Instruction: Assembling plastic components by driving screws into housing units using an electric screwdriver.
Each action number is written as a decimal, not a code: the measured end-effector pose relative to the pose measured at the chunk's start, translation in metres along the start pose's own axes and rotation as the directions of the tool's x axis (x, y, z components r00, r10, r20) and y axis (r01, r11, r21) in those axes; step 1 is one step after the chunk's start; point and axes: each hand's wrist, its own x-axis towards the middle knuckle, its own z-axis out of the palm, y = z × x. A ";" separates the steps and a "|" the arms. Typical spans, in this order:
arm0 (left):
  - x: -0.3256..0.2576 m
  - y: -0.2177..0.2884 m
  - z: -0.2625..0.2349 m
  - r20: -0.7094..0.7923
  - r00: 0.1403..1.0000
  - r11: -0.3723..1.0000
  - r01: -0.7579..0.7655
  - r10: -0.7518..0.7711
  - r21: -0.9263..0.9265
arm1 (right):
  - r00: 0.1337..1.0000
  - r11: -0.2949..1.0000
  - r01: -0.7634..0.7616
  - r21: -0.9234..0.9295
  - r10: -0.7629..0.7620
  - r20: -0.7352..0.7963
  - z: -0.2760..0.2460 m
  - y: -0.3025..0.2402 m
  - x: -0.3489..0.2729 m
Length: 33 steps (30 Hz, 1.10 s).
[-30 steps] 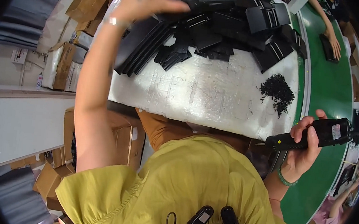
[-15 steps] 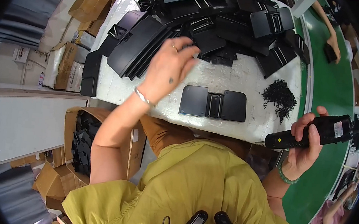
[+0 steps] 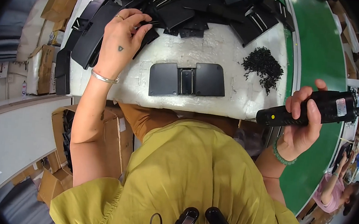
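Note:
My left hand (image 3: 120, 43) is over the stack of black plates (image 3: 93, 32) at the far left of the white table. Its thumb and fingers are pinched together at the edge of the dark parts; what is between them is too dark to make out. My right hand (image 3: 305, 118) is wrapped round a black electric screwdriver (image 3: 281, 116), held out past the table's right side with its body nearly level. In front of me a black plate assembly with a slotted metal middle piece (image 3: 187, 81) lies flat. A heap of small black screws (image 3: 263, 67) sits to its right.
A pile of black assemblies (image 3: 206, 3) covers the far side of the white foam-topped table (image 3: 121, 92). On the right runs a green surface (image 3: 317, 51). Cardboard boxes (image 3: 119, 138) stand at the left, and a person in pink (image 3: 330, 193) is at the far right.
The whole view has shifted, so the table sits higher and further left. My left hand has moved slightly left over the stack and its fingers have drawn together. The screwdriver stays in my right hand.

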 end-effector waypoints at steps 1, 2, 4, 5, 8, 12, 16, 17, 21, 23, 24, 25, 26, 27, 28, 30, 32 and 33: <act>-0.003 0.008 -0.004 0.011 1.000 1.000 0.010 -0.010 0.001 | 1.000 1.000 -0.006 0.011 0.006 0.001 -0.001 0.001 -0.001; -0.007 0.016 -0.007 0.005 0.998 0.995 0.056 -0.055 -0.079 | 1.000 1.000 -0.020 0.011 0.020 -0.003 0.001 0.002 -0.003; -0.011 0.031 -0.013 0.005 0.994 0.981 0.110 -0.111 -0.158 | 0.999 1.000 0.004 -0.006 -0.004 -0.033 0.001 0.004 -0.001; -0.013 0.037 -0.016 0.160 0.987 0.971 0.049 -0.012 -0.232 | 1.000 0.999 -0.021 0.045 0.021 0.016 -0.001 0.005 -0.001; -0.020 0.050 -0.010 0.377 0.910 0.914 -0.004 0.171 -0.405 | 0.996 0.999 -0.030 0.027 0.027 0.090 0.001 0.007 0.000; -0.027 0.059 0.003 0.439 0.885 0.908 0.045 0.158 -0.416 | 0.992 0.996 -0.037 0.084 0.026 0.126 -0.001 0.007 -0.003; -0.033 0.053 0.015 0.422 0.899 0.923 0.057 0.119 -0.382 | 0.998 0.997 -0.004 0.083 -0.001 0.055 -0.003 0.008 -0.002; -0.034 0.053 0.015 0.424 0.898 0.922 0.060 0.118 -0.383 | 0.999 0.997 -0.007 0.081 0.003 0.054 -0.002 0.008 -0.002; -0.037 0.056 0.019 0.431 0.899 0.915 0.110 0.075 -0.388 | 0.999 0.998 -0.010 0.067 0.007 0.049 -0.004 0.009 -0.001; -0.040 0.056 0.022 0.404 0.913 0.909 0.122 0.054 -0.398 | 0.999 0.998 -0.006 0.066 0.003 0.043 -0.002 0.007 -0.001; -0.042 0.054 0.024 0.365 0.928 0.927 0.068 0.077 -0.368 | 1.000 0.999 -0.004 0.044 0.003 0.019 0.001 0.006 -0.001; -0.044 0.052 0.026 0.325 0.940 0.941 0.013 0.103 -0.337 | 1.000 1.000 0.000 0.021 0.000 -0.006 0.003 0.004 -0.001; -0.048 0.051 0.026 0.321 0.941 0.938 0.008 0.111 -0.346 | 1.000 1.000 0.006 0.013 -0.006 -0.009 0.005 0.005 -0.002; -0.050 0.051 0.027 0.277 0.956 0.940 0.009 0.092 -0.342 | 0.999 0.998 -0.002 0.068 -0.002 0.054 0.005 0.005 -0.001; -0.052 0.052 0.028 0.231 0.970 0.941 0.011 0.072 -0.340 | 0.993 0.993 -0.013 0.120 -0.002 0.120 0.004 0.005 0.001; -0.049 0.052 0.021 0.130 0.982 0.974 -0.107 0.134 -0.198 | 0.985 0.994 0.034 0.104 -0.051 0.166 0.003 0.006 0.007; -0.040 0.063 0.017 0.134 0.982 0.971 -0.099 0.130 -0.217 | 0.979 0.982 0.141 0.124 -0.157 0.131 0.008 0.008 0.013; -0.046 0.059 0.016 0.190 0.977 0.978 -0.058 0.097 -0.200 | 0.966 0.969 0.177 0.173 -0.205 0.158 0.013 0.018 0.021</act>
